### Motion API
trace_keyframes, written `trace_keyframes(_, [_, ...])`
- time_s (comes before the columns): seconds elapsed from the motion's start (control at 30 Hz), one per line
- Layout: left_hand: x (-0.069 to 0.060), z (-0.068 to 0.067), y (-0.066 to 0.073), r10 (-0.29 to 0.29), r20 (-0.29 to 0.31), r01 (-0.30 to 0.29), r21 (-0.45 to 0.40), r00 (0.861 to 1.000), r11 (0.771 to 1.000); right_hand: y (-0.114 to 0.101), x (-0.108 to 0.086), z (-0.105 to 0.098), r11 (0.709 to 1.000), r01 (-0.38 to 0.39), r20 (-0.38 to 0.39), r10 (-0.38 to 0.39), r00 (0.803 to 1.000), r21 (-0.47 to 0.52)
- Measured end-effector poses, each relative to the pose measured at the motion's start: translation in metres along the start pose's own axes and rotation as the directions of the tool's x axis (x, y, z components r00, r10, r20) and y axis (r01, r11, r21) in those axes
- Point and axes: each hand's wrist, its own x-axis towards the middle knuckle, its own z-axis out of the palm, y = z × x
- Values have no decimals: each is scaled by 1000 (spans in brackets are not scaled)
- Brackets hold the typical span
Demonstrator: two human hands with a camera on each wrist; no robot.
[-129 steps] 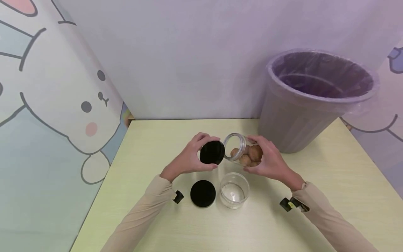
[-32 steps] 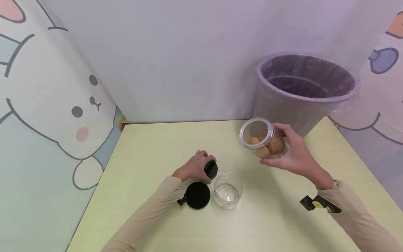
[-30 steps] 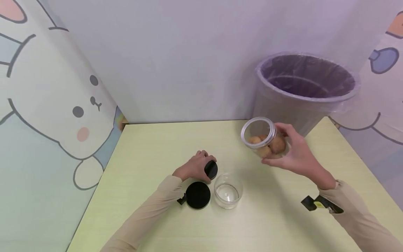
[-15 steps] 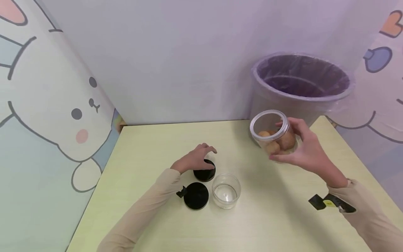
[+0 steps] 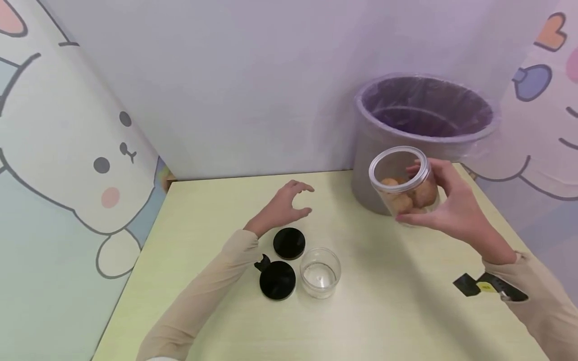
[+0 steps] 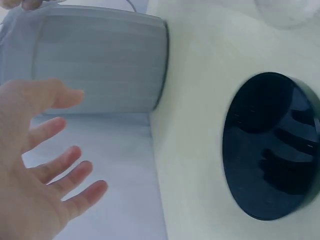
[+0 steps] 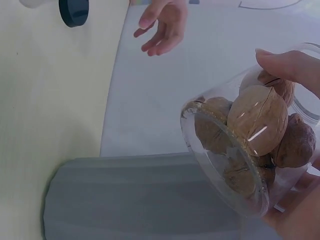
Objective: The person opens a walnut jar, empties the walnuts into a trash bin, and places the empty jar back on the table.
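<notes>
My right hand grips a clear jar round its side, lifted and tilted in front of the bin. Several walnuts lie inside it, and its mouth is uncovered. My left hand hovers with fingers spread and nothing in them, just beyond a black lid on the table. In the left wrist view its fingers are apart and that lid lies to the right. A second black lid lies nearer, partly beside the wrist strap. To its right stands a second clear jar, open-topped, with no walnuts in it.
A large grey bin with a clear liner stands at the table's back right, close behind the held jar. The pale table meets a plain wall at the back. Cartoon-printed panels flank both sides.
My left hand set the lid down on the table, let go and rose away from it. My right hand moved the walnut jar rightward and up, away from the left hand.
</notes>
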Motion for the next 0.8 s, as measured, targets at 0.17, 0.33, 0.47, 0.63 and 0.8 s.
trace_keyframes(0.17, [9, -6, 10, 35, -103, -38, -32, 994, 999, 7, 0, -9, 1000, 3, -2, -3, 1000, 1])
trace_keyframes(0.33, [17, -11, 21, 80, -176, -92, -58, 981, 994, 23, -3, -18, 1000, -16, -11, 16, 1000, 1])
trace_keyframes(0.47, [22, -14, 28, 91, -208, -109, -76, 974, 991, 27, -3, -23, 1000, -9, -26, 10, 1000, 16])
trace_keyframes(0.63, [29, -19, 36, 111, -247, -138, -95, 963, 986, 28, -2, -27, 1000, 30, -35, -30, 999, 7])
trace_keyframes(0.8, [36, -21, 42, 124, -268, -158, -107, 955, 982, 26, -1, -33, 1000, 0, -35, 0, 999, -1])
